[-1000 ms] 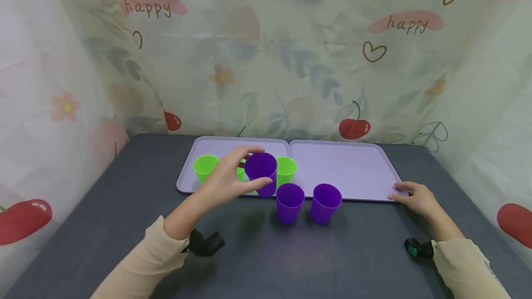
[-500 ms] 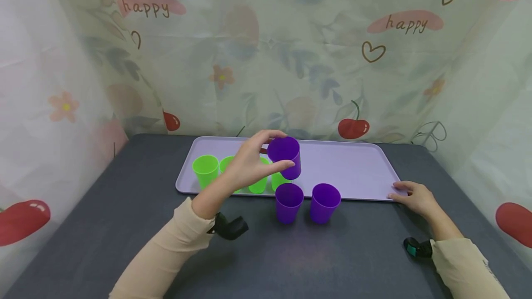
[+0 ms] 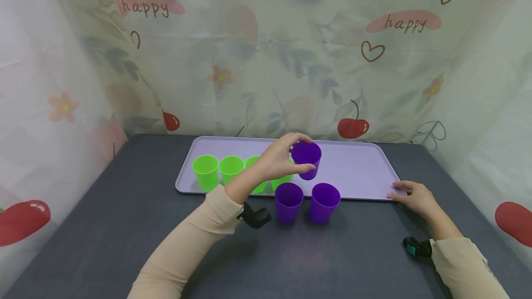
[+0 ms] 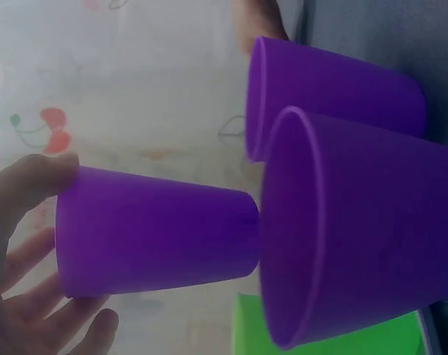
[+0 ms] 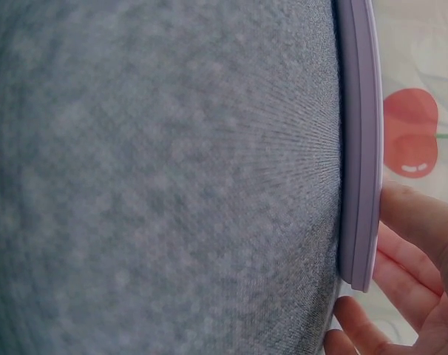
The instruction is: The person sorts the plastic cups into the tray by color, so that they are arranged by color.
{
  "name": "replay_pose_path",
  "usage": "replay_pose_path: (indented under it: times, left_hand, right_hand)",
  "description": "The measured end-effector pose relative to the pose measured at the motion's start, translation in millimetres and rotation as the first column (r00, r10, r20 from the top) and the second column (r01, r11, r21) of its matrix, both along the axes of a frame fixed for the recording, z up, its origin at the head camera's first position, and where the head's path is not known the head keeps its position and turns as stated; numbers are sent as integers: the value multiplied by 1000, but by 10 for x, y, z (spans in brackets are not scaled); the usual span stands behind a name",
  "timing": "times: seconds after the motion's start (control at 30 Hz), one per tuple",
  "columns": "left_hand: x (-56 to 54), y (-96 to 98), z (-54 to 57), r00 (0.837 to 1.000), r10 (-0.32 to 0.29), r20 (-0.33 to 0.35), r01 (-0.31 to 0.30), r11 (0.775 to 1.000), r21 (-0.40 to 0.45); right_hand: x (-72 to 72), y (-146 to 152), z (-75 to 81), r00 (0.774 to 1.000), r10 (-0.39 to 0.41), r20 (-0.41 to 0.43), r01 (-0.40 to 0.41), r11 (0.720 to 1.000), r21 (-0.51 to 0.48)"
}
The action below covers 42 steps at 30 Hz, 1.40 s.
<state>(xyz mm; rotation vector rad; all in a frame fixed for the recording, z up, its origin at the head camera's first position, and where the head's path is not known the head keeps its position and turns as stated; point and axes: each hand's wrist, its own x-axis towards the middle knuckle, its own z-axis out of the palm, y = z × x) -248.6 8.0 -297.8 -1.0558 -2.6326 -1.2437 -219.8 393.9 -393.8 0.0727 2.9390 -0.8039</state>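
Note:
My left hand [image 3: 279, 160] holds a purple cup [image 3: 306, 163] near its rim, thumb on the near side and fingers on the far side. The cup is upright, over the left part of the right-hand lilac tray [image 3: 353, 170]; whether its base touches the tray cannot be told. In the left wrist view this cup [image 4: 157, 233] appears sideways beside two other purple cups. My right hand [image 3: 417, 197] grips that tray's front right corner, with the thumb [image 5: 416, 218] on the rim and the fingers around the outer side.
Two purple cups, one left [image 3: 287, 204] and one right [image 3: 324, 204], stand upright before the trays. Several green cups [image 3: 205, 174] stand in a row on the left-hand lilac tray [image 3: 245, 143], partly hidden by my left arm. A patterned cloth [image 3: 270, 59] hangs behind the dark table [image 3: 124, 206].
My left hand has carried the purple cup rightward, from in front of the green cups to over the right-hand tray. My right hand stays at the tray corner.

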Motion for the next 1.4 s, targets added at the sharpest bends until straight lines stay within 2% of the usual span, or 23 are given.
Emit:
replay_pose_path:
  times: [0.27,0.47,0.73,1.03,1.23,1.4]
  left_hand:
    - [-111,165,-123,1000,-8,-30,4,989,-146]
    - [-188,245,-214,994,-44,-101,21,975,-221]
    - [-248,294,-348,992,-53,-114,21,964,-263]
    - [-268,339,-447,988,-34,-148,-14,949,-315]
    - [-262,373,-470,986,-17,-166,-41,939,-341]
    - [-257,380,-462,988,2,-152,-57,932,-357]
  right_hand:
    - [1,9,-12,1000,0,-1,0,1000,-1]
    - [6,3,-1,1000,2,3,-2,1000,-2]
    - [1,3,6,1000,-2,14,2,1000,-4]
    - [2,11,4,1000,1,19,-1,1000,-2]
    - [5,10,-1,1000,2,15,-2,1000,-7]
    - [4,10,-11,1000,5,1,-5,1000,-2]
